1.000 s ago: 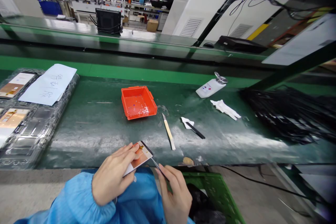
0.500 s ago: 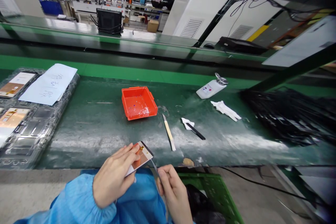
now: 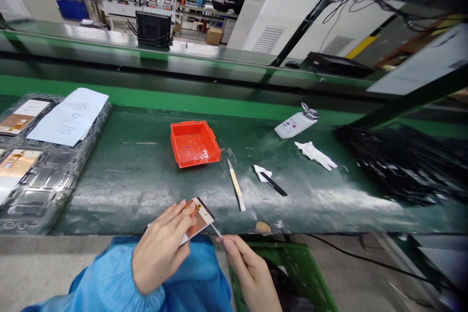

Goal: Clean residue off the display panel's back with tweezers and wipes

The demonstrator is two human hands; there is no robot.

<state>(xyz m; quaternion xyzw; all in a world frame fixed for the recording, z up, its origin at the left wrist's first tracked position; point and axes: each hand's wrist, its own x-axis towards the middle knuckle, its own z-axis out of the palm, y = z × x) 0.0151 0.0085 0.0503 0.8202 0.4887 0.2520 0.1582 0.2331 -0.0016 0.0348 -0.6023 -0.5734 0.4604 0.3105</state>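
Note:
My left hand [image 3: 163,243] is closed around a phone screen [image 3: 202,220] at the bench's front edge, fingers lying over its back. That back shows white and copper-brown areas with a small gold flex cable; the palm hides the rest. In my right hand [image 3: 248,268] a pair of slim metal tweezers [image 3: 216,230] is pinched between thumb and fingers. Their tip meets the near right corner of the screen. Beyond the hands lie a scalpel [image 3: 236,185] with a pale handle and a black-handled tool [image 3: 275,185] on a scrap of white wipe.
A red bin [image 3: 195,158] stands mid-bench. At the left is a clear plastic tray [image 3: 82,156] with screens and a handwritten sheet [image 3: 71,117]. A white dispenser bottle [image 3: 294,125], a crumpled wipe [image 3: 315,155] and a black heap [image 3: 398,170] are to the right. Below sits a green crate [image 3: 314,273].
My right hand has shifted slightly right and its grip on the tweezers has turned, so they slant more sideways. My left hand still holds the screen in nearly the same place.

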